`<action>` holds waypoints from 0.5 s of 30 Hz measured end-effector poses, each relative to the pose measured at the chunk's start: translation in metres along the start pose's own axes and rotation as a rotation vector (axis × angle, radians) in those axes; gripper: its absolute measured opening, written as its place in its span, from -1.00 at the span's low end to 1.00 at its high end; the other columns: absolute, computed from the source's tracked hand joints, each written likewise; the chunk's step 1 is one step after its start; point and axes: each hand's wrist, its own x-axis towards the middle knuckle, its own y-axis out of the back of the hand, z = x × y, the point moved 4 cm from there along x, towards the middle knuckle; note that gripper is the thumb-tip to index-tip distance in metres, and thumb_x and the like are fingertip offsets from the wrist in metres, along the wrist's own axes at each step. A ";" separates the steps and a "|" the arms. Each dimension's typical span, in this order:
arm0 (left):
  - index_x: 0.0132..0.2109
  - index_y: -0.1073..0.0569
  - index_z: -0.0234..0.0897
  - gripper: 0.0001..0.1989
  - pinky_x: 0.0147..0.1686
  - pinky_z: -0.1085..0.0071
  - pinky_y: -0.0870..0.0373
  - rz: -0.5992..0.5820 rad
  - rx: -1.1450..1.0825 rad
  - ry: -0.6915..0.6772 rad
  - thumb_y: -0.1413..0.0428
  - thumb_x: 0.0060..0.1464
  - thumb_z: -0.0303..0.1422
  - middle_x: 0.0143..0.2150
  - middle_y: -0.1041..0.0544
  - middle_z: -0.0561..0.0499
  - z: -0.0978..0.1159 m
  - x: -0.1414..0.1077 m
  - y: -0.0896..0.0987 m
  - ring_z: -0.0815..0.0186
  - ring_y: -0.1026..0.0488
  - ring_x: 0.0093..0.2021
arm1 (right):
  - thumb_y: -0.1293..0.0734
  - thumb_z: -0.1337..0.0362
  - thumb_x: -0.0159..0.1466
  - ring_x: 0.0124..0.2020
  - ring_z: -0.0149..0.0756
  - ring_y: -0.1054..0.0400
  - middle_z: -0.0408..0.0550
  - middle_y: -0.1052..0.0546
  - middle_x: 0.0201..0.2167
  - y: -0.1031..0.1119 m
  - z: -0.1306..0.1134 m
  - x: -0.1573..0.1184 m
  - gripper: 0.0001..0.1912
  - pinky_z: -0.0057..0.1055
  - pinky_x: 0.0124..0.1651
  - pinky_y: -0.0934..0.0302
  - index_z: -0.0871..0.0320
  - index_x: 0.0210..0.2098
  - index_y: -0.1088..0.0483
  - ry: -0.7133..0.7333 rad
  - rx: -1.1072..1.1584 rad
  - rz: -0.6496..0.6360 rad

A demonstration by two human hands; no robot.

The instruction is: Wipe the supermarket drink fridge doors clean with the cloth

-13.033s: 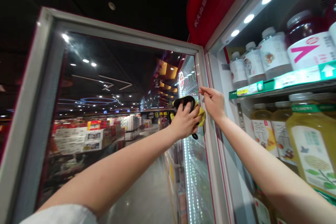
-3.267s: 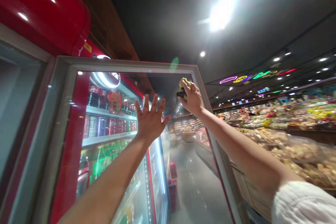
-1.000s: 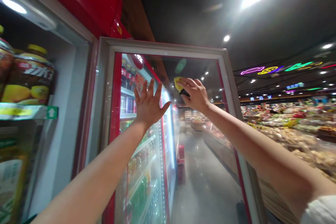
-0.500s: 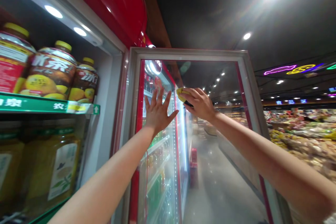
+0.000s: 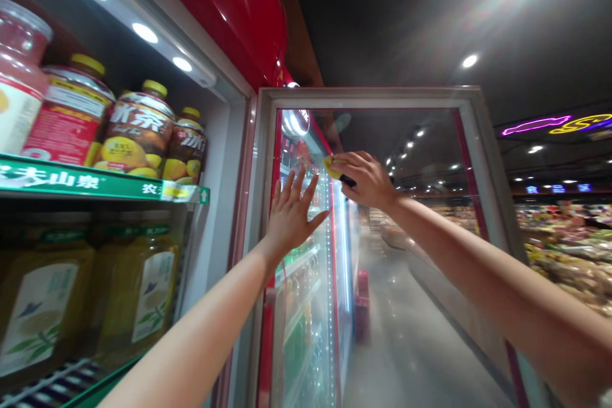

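Drinks cooler: its red top (image 5: 234, 13) filled the upper left of the frame; the front stood open, with the bottles (image 5: 138, 131) upright behind the green shelf strip (image 5: 95, 180) at the left.
Door: swung out from the cooler, its grey frame (image 5: 377, 102) ran across the centre and down the right, around the glass pane (image 5: 415, 153); both hands were raised before that pane.
Right hand: reached in from the lower right of the frame, fingers (image 5: 356, 162) bent and pointing left; the hand (image 5: 375, 183) had the cloth pinched between fingers and thumb.
Left hand: came up from the lower left, the hand (image 5: 291, 220) empty, fingers spread and pointing mostly upward, thumb out to the right. Whether the palm pressed on the glass, I could not tell.
Yellow-and-black cloth: found near the centre of the frame, slightly above it (image 5: 331, 167); its yellow end stuck out left past the right fingertips, its black part sat under those fingers. Material not confirmed.
Long axis: the visible part slanted gently from upper left to lower right, roughly in line with the right hand's reach and across the upward left fingers.
Nearer hand: the right, in contact. The left fingertips sat just below and to the left of the cloth in the view; depth between them was not readable.
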 end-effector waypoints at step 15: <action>0.51 0.05 -0.08 -0.20 0.46 -0.16 0.10 0.088 -0.080 0.025 0.00 0.29 0.08 0.55 -0.02 -0.16 0.000 -0.008 -0.005 -0.05 0.13 0.55 | -0.25 0.38 0.29 0.22 0.05 -0.26 0.13 -0.33 0.33 0.006 -0.001 0.026 -0.38 -0.04 0.20 -0.21 0.13 0.35 -0.20 -0.358 -0.282 -0.009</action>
